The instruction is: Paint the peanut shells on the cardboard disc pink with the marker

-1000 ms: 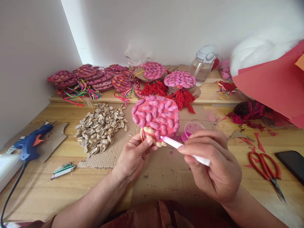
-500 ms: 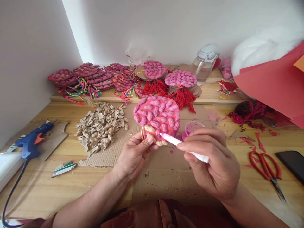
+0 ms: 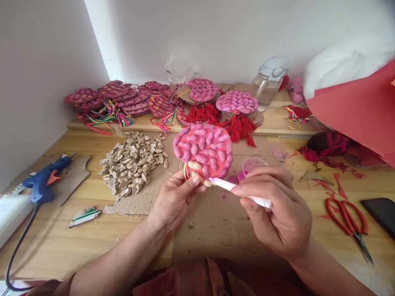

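My left hand point(image 3: 175, 197) pinches the lower left edge of a round red disc point(image 3: 203, 150) covered with peanut shells. Most of the shells are painted pink; a few near my thumb are bare tan, such as the peanut shell point(image 3: 194, 165). A yellow and red cord loops at that edge. Between the thumb and fingers of my right hand point(image 3: 274, 209) is a white paintbrush point(image 3: 226, 185), its pink tip at the disc's lower edge by a bare shell. Behind that hand, partly hidden, stands a clear plastic cup point(image 3: 251, 165) with pink paint.
Peanut shells point(image 3: 132, 164) lie heaped on cardboard at left, near a blue glue gun point(image 3: 46, 181). Finished discs point(image 3: 132, 100) with tassels and a water bottle point(image 3: 268, 82) line the back ledge. Red-handled scissors point(image 3: 348, 222) and a black phone point(image 3: 379, 213) rest at right.
The brush tip has moved slightly down and right, from a shell to the disc's lower edge. The shell above it now looks pinker. My left hand keeps its hold.
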### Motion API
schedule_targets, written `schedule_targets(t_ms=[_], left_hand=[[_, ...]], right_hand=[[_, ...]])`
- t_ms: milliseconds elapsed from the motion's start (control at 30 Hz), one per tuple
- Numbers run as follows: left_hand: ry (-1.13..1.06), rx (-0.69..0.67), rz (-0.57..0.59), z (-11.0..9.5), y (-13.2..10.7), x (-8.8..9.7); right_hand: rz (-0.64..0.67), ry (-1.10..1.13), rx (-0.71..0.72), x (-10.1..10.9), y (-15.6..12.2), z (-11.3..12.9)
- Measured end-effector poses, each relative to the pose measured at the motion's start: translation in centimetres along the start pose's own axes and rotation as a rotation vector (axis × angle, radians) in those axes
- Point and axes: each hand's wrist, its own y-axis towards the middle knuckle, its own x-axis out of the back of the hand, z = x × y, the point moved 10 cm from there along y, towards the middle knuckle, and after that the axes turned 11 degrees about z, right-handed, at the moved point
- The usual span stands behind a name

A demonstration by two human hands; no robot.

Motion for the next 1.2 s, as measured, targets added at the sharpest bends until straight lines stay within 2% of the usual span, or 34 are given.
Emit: schedule_targets(t_ms=[233,533,767,1000,1200], left_hand=[[0.110,-0.033,-0.006,-0.6,-0.2,0.0],[0.316,-0.102,0.064,-1.0,-0.3,-0.1],[0.446,-0.136,0.033,-2.0,-0.6,-0.3],[0.641,-0.169,0.000,-3.1,-1.1,-0.8],[0.657,-0.186,0.005,-3.3,-1.0,-1.0]], right_hand=[[-0.026,0.014,-0.001,0.5,-0.3,-0.1],[-0.083,0.029,-0.027,0.7,0.0,-0.8],[0.038,0.019,0.041,-0.4,0.4,0.4],[-0.013,-0.039,0.035,-0.1,0.6,0.7],[0.045,-0.042,0.051,-0.6,0.7,1.2]])
